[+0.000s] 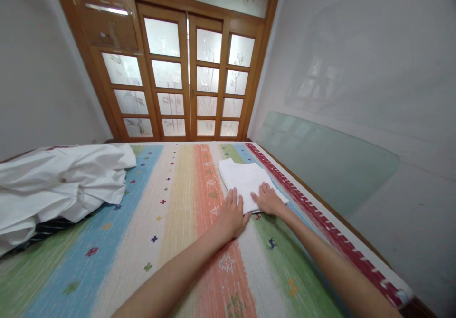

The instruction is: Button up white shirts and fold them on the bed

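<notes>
A folded white cloth [245,178], perhaps a garment, lies flat on the striped cover [142,256], toward its far right side. My left hand [232,215] rests at the cloth's near left corner, fingers stretched out, the fingertips touching its edge. On the near right part of the cloth lies my right hand [269,200], palm down with its fingers spread. Neither hand grips the cloth. The underside of the cloth and its layers are hidden.
At the left lies a crumpled heap of white cloth [71,175], with a dark striped piece [53,227] showing under it. A pale green panel [327,156] stands along the right wall. Wooden glazed doors [188,75] close off the far end.
</notes>
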